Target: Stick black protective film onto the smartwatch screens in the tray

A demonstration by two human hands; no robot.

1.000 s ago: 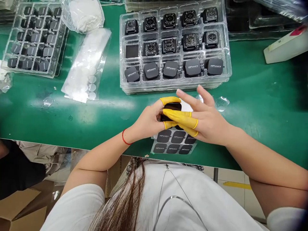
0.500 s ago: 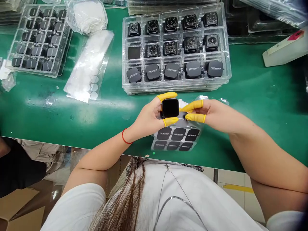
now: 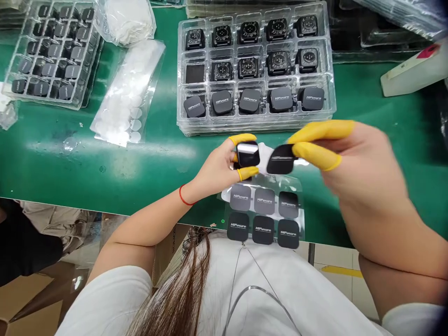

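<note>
Yellow finger cots cover the thumb and a finger of my left hand (image 3: 220,163), which grips a square watch body (image 3: 248,155) with its glossy black screen facing up. In my right hand (image 3: 353,158), also in yellow finger cots, a black rounded-square sticker (image 3: 281,159) is pinched by its right edge, raised and slightly bent. It is just right of the watch body, apart from it. Below my hands is a clear sheet of stickers (image 3: 264,201), several black HiFuture ones in rows, overhanging the table's front edge.
A clear compartment tray (image 3: 255,122) of watch bodies stands ahead; its front-row pieces show HiFuture stickers. Another tray (image 3: 49,98) is at the far left. A bag of white pieces (image 3: 129,23) and a clear sheet of round stickers (image 3: 122,93) lie between. A white box (image 3: 406,74) is right.
My right hand has peeled a black sticker off the sheet and lifted it up and to the right. The sheet now hangs lower, nearer to me. My left hand stays on the watch body.
</note>
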